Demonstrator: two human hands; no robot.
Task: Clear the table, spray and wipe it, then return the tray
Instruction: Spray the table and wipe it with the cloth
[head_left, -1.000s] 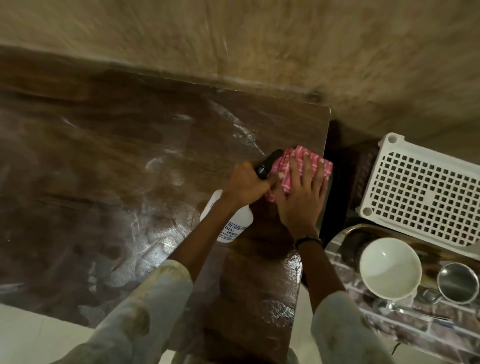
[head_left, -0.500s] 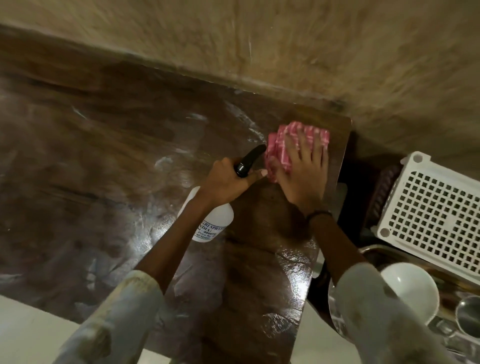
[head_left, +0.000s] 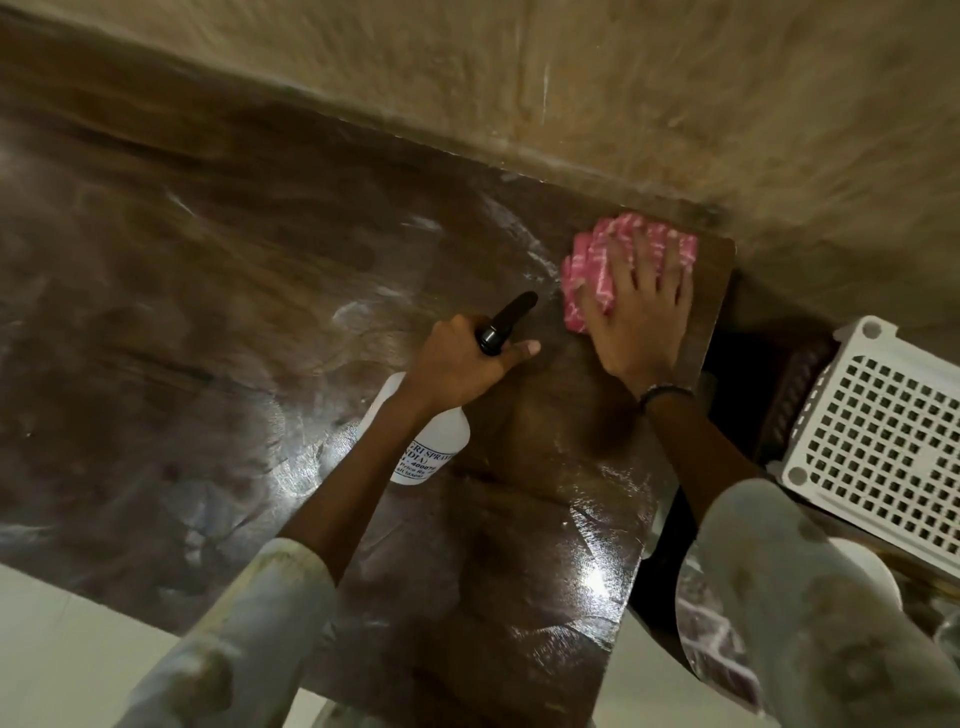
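Nearest: both sleeves reach in from the bottom edge over the wet, streaked table (head_left: 218, 291). Left hand (head_left: 462, 364) is curled round the neck of the spray bottle (head_left: 428, 447), forefinger out along the trigger side. The bottle's long axis runs near-left to far-right, black nozzle (head_left: 506, 322) pointing at the cloth, white body tucked under the wrist. Just beyond and to the right, right hand (head_left: 641, 312) lies flat, fingers straight and spread, pressing the pink cloth (head_left: 597, 265) onto the tabletop. The cloth sits at the far right corner, close to the wall (head_left: 571, 78). My read: unwiped surface lies left and nearer, so the next stroke pulls that way, led by the right hand. White basket (head_left: 883, 441) sits off the table to the right.
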